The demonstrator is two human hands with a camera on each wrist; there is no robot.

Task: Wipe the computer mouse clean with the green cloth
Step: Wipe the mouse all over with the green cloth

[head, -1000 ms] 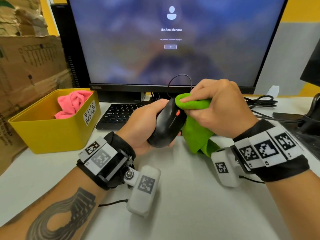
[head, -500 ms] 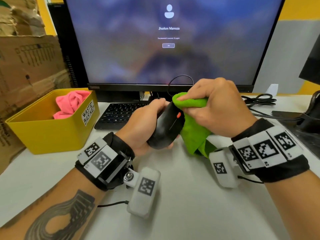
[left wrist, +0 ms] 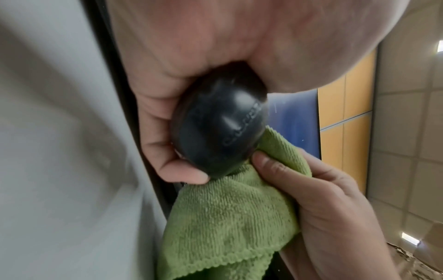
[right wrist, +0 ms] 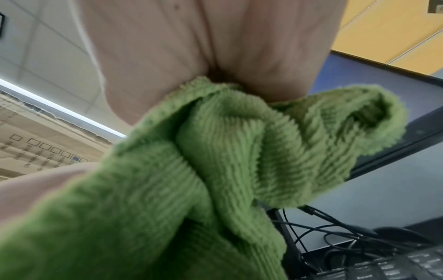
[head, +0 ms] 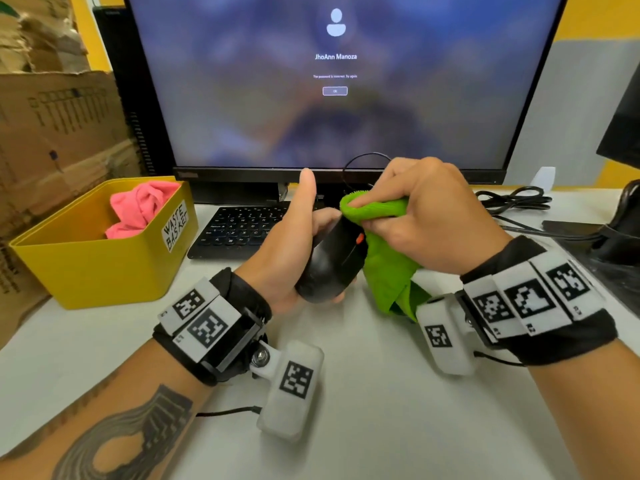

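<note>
My left hand (head: 294,244) holds the black computer mouse (head: 332,261) lifted off the desk, fingers curled under it and the thumb raised straight up. The mouse (left wrist: 220,128) fills the left wrist view, its orange wheel (head: 360,238) facing right. My right hand (head: 422,216) grips the bunched green cloth (head: 384,258) and presses it against the mouse's front and right side. In the right wrist view the green cloth (right wrist: 215,170) covers most of the picture and hides the mouse. The mouse cable (head: 360,161) loops up behind both hands.
A yellow waste basket (head: 86,265) with a pink cloth (head: 142,206) stands at the left. A black keyboard (head: 239,230) lies behind the hands, under the monitor (head: 332,84). Black cables (head: 512,199) and a dark stand (head: 620,233) sit at the right. Cardboard boxes (head: 55,133) line the left side.
My left thumb has lifted off the mouse and now points straight up. The green cloth in my right hand has shifted slightly along the mouse's front.
</note>
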